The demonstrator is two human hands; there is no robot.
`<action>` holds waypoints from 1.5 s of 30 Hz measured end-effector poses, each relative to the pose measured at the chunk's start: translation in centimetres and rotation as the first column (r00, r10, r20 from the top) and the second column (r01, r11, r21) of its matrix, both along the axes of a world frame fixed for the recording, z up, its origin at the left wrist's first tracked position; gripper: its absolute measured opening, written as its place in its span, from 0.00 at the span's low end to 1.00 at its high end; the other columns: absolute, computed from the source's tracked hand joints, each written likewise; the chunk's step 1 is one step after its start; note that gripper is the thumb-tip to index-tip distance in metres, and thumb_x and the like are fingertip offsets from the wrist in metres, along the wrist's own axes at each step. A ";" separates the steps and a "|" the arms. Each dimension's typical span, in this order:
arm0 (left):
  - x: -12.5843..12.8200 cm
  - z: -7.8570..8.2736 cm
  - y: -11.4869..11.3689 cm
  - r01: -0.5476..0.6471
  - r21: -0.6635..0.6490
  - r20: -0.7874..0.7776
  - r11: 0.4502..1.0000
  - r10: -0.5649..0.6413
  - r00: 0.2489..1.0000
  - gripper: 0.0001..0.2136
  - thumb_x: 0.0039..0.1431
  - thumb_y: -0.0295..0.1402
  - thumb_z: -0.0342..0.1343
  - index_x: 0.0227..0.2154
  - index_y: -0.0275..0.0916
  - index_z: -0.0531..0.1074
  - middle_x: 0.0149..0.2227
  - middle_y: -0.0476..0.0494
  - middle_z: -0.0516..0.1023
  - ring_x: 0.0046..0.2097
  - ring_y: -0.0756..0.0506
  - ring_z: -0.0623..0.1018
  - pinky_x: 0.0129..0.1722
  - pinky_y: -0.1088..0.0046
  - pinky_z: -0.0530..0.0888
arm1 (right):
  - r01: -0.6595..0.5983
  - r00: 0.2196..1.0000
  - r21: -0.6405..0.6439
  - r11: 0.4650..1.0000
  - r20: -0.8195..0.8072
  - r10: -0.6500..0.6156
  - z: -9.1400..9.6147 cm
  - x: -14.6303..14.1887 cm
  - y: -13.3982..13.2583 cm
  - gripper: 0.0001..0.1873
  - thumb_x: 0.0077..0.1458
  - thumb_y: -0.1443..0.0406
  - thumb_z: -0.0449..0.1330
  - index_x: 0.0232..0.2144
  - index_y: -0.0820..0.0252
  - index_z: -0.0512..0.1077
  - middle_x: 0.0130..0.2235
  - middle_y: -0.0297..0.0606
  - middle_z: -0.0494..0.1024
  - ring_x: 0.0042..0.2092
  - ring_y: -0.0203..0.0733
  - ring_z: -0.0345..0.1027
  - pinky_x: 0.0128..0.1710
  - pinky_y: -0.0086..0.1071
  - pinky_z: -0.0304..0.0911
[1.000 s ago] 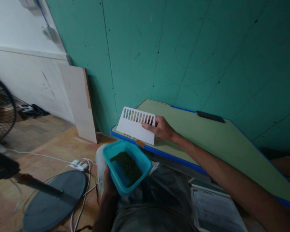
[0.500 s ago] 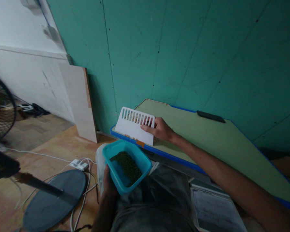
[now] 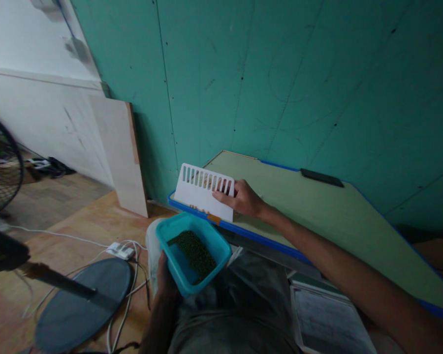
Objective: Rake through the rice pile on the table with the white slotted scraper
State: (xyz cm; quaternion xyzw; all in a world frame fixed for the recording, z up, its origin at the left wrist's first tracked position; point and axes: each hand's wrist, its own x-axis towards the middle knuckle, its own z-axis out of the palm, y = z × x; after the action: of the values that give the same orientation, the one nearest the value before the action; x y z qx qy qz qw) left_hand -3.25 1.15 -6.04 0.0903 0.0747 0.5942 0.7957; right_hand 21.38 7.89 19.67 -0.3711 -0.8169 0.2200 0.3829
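My right hand [image 3: 239,198] grips the right end of a white slotted plastic board [image 3: 204,197], which stands tilted on the pale green tabletop [image 3: 302,206]. A row of long slots runs along the board's top edge, and small tan bits show through them. More tan bits [image 3: 199,209] lie at the board's lower edge, by the table's blue rim. Closed on the left side of a turquoise plastic tub [image 3: 220,242] is my left hand [image 3: 167,278]; its fingers are partly hidden underneath. Small green grains, like mung beans [image 3: 195,255], cover part of the tub's bottom. The tub is tipped slightly, just below the table edge.
A dark flat bar [image 3: 322,177] lies at the table's back edge against the green wall [image 3: 280,73]. To the left are a stand fan's round base [image 3: 84,305], a power strip [image 3: 121,250] with cables, and a leaning panel [image 3: 120,152].
My right hand and the white board have shifted slightly left along the table edge. The tub in my left hand is nearly still.
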 end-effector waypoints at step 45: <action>0.4 1.5 -0.2 -0.041 -0.123 -0.088 0.992 0.030 0.996 0.24 0.73 0.44 0.41 0.51 0.42 0.82 0.49 0.39 0.87 0.64 0.33 0.75 0.66 0.47 0.66 | 0.015 0.998 0.099 0.995 0.058 -0.020 -0.1 -0.3 0.0 0.21 0.63 0.53 0.57 0.21 0.58 0.65 0.21 0.29 0.63 0.27 0.34 0.57 0.26 0.29 0.50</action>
State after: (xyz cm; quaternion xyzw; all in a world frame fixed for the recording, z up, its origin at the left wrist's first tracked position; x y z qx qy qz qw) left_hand -2.80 0.95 -4.57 0.0645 0.1474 0.5982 0.7851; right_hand 21.13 7.94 19.60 -0.3652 -0.8343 0.1652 0.3785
